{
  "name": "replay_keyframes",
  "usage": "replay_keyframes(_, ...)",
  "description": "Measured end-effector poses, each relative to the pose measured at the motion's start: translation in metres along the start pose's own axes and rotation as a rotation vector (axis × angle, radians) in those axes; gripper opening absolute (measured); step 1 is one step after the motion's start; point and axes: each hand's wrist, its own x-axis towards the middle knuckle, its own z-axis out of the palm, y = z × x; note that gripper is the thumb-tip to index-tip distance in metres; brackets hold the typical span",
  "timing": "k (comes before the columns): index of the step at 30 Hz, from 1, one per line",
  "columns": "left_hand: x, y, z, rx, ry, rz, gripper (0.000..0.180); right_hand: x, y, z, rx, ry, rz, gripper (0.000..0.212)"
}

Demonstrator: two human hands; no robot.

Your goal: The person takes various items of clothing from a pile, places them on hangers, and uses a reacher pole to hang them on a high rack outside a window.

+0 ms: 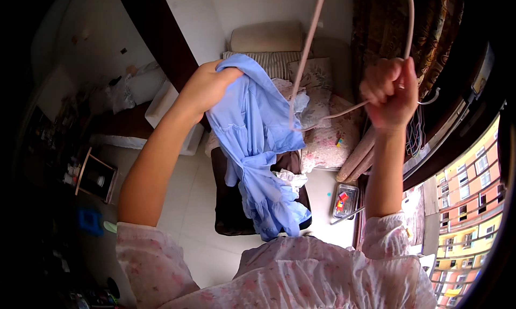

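My left hand (201,91) is closed on the upper edge of a light blue garment (242,115) that looks like a dress or blouse. The cloth hangs down in folds from it, gathered partway along. Raised at the right, my right hand (392,91) is closed around a pale pink clothes hanger (305,56), gripped near its whitish hook. One arm of the hanger slants left from the fist, close to the garment's right side. Its long bar rises out of the top of the picture. I cannot tell whether the hanger touches the cloth.
Below the garment is a dark brown seat or case (226,201) with white cloth (292,179) on it. Beyond lie floral cushions (317,107) and a beige bolster (267,37). At right are a metal tray (346,201), a patterned curtain (379,24), several hangers (415,137) and a window.
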Motion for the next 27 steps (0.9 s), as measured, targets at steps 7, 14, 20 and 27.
replay_keyframes(7,-0.006,0.027,0.003,-0.197,-0.146,-0.011,0.028,-0.028,0.079,-0.017,-0.072,-0.118,0.091,0.034)
replay_keyframes(14,-0.003,0.020,-0.034,-0.422,-0.045,-0.124,0.029,-0.049,0.081,-0.038,-0.254,-0.095,0.573,0.036)
replay_keyframes(20,0.012,-0.024,-0.049,-0.081,0.000,-0.109,0.031,-0.002,0.014,0.001,-0.684,-0.055,0.795,0.039)
replay_keyframes(27,0.024,-0.044,-0.043,-0.241,0.029,-0.024,0.029,0.004,0.010,0.015,-0.908,-0.165,0.914,0.041)
